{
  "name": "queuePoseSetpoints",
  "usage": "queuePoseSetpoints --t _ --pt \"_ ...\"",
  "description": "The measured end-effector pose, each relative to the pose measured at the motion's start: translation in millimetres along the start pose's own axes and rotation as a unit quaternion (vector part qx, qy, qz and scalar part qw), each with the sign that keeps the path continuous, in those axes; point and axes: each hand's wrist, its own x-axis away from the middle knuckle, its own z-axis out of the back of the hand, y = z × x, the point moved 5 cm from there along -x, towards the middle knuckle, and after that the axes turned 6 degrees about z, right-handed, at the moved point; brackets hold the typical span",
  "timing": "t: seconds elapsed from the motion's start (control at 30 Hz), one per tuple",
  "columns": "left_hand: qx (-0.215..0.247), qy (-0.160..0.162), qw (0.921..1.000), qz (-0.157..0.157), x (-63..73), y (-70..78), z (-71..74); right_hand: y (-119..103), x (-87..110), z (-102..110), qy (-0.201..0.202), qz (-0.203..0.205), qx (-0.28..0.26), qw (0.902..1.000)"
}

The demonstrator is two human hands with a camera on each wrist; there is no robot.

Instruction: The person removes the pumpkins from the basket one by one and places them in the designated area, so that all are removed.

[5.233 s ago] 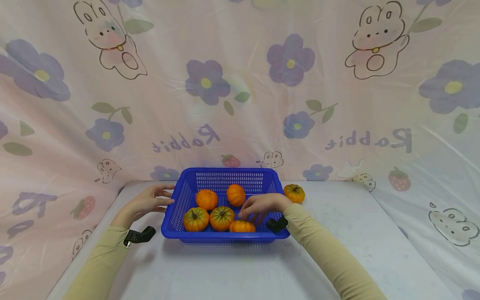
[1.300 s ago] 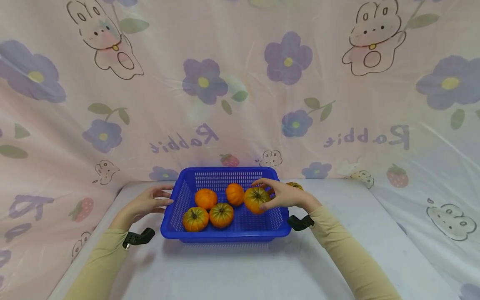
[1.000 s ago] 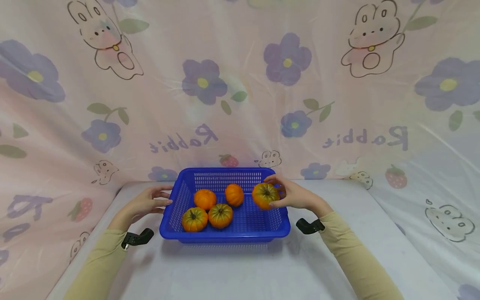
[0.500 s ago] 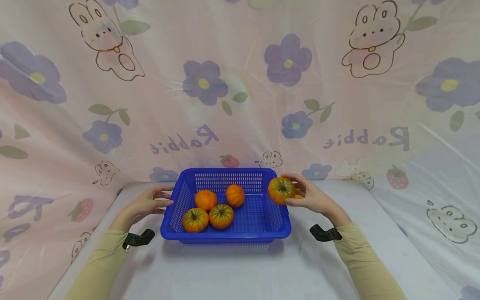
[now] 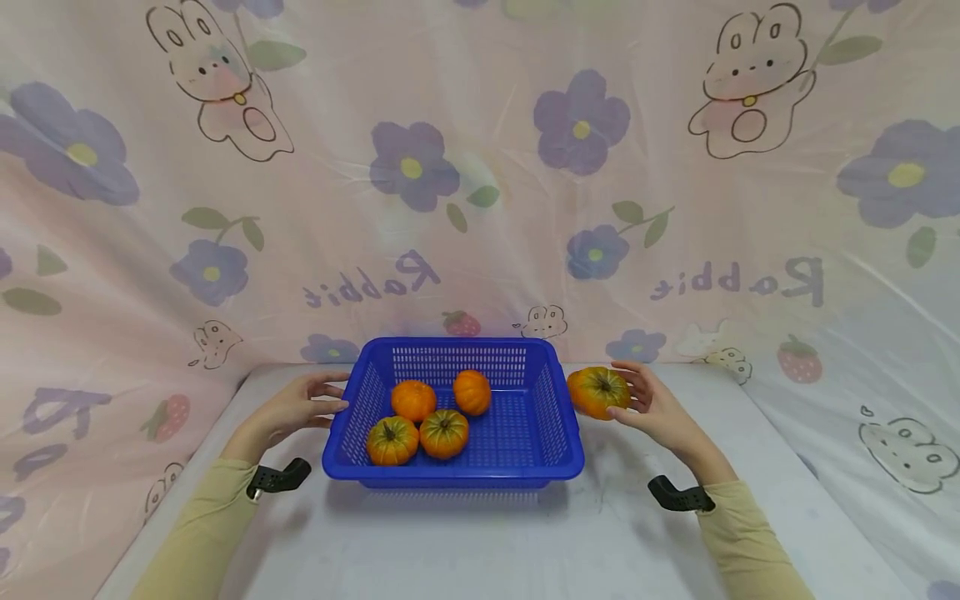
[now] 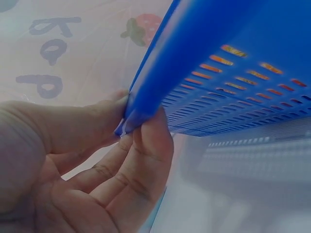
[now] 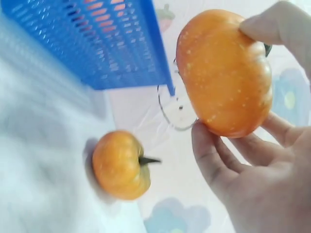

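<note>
My right hand (image 5: 663, 417) grips a small orange pumpkin (image 5: 602, 393) with a greenish top, thumb on one side and fingers on the other. It is held up off the table, just right of the blue plastic basket (image 5: 450, 472). A second pumpkin (image 7: 119, 165) rests on the table, mostly hidden behind the held one in the head view. My left hand (image 5: 288, 410) pinches the basket's left rim (image 6: 146, 92) between thumb and fingers. Inside the basket sit several pumpkins, including a plain orange one (image 5: 413, 402) and a green-topped one (image 5: 444, 433).
The basket stands on a white table (image 5: 480, 542). A patterned curtain (image 5: 495, 208) with rabbits and flowers hangs behind the table and along its sides. A black wrist mount (image 5: 678, 496) sits on the right forearm.
My right hand has lifted a pumpkin from the basket's front right, carried it over the right rim and lowered it beside the basket. The left hand has stayed at the left rim.
</note>
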Motion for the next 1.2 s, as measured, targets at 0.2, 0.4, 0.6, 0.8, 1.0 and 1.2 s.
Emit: queuePoseSetpoints --t 0.2,0.4,0.6,0.8,1.0,1.2 --pt "0.010 -0.002 0.9999 -0.010 1.2 -0.5 -0.5 16 11.0 13 0.019 -0.005 -0.006 0.9998" --pt "0.009 -0.002 0.9999 -0.013 2.0 -0.4 0.4 39 19.8 25 0.035 -0.032 -0.004 0.9988" --pt "-0.001 0.002 1.0000 -0.005 1.0 -1.0 -0.8 55 25.8 33 0.052 -0.055 0.012 0.9971" --pt "0.004 0.005 1.0000 -0.002 1.2 -0.2 -2.2 69 26.2 36 0.064 -0.066 0.028 0.9953" --pt "0.017 -0.005 0.9998 -0.013 3.3 1.9 -2.8 85 27.6 35 0.069 -0.107 0.044 0.9909" --pt "0.008 0.004 0.9999 -0.004 2.1 -0.1 -1.8 99 28.8 32 0.061 -0.150 0.038 0.9860"
